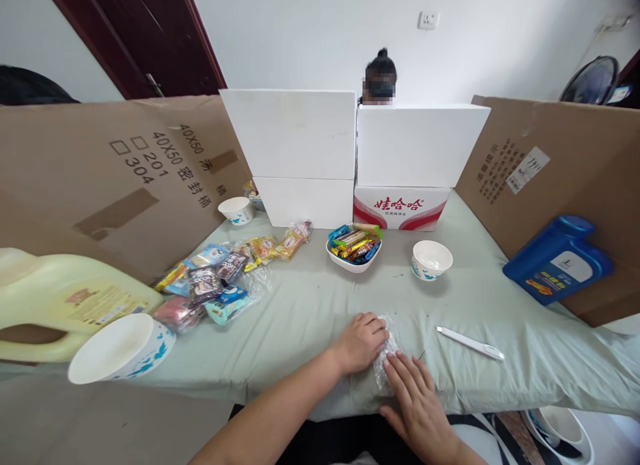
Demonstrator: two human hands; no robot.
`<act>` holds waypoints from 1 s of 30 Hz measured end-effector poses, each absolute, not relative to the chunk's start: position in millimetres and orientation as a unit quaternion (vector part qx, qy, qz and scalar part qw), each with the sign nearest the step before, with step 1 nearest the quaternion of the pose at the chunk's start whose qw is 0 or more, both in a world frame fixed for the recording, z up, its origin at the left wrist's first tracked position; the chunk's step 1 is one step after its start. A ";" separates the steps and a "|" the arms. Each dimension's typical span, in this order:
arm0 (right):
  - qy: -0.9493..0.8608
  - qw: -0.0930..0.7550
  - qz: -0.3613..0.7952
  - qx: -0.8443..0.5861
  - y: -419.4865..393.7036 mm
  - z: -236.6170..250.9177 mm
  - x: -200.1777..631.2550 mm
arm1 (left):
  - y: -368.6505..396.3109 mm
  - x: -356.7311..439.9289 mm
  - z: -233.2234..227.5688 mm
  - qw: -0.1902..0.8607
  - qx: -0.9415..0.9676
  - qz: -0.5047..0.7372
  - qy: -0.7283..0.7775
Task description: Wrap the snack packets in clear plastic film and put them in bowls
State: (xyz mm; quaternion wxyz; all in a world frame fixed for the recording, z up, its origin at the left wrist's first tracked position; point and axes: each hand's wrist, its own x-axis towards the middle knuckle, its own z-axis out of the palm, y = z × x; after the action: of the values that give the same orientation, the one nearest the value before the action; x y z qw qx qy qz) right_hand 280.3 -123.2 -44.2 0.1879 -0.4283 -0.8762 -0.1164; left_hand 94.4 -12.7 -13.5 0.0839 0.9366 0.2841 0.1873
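Note:
A small clear plastic bag lies flat near the front edge of the green-covered table. My left hand grips its left side with curled fingers. My right hand lies flat with fingers apart, its fingertips pressing on the bag's lower part. A white pen rests on the cloth just right of my hands. Farther back stands a white bowl filled with wrapped candy bars, and beside it an empty white bowl.
Several snack packets lie spread at the left. A white bowl and a yellow jug sit at front left, a blue jug at right. Cardboard walls and white boxes enclose the table; a person sits behind them.

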 end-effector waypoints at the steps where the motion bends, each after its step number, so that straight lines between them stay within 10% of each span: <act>1: -0.876 0.194 -0.107 -0.430 -120.0 -41.2 283.3 | -14.4 94.6 -15.7 0.095 0.931 0.195 0.294; 13: -0.846 0.177 0.168 -0.474 -71.2 2.3 285.1 | -9.2 86.2 -20.5 0.257 0.886 0.222 0.316; 30: -0.754 0.085 0.017 -0.651 -29.3 -24.0 240.7 | -13.3 89.1 -21.2 0.165 0.829 0.333 0.417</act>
State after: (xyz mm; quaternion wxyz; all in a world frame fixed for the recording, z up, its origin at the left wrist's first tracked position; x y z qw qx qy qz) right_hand 240.7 -29.3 -24.0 0.0847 -0.6515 -0.7537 0.0172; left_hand 89.1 -13.3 -21.2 0.1655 0.8292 0.4172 0.3332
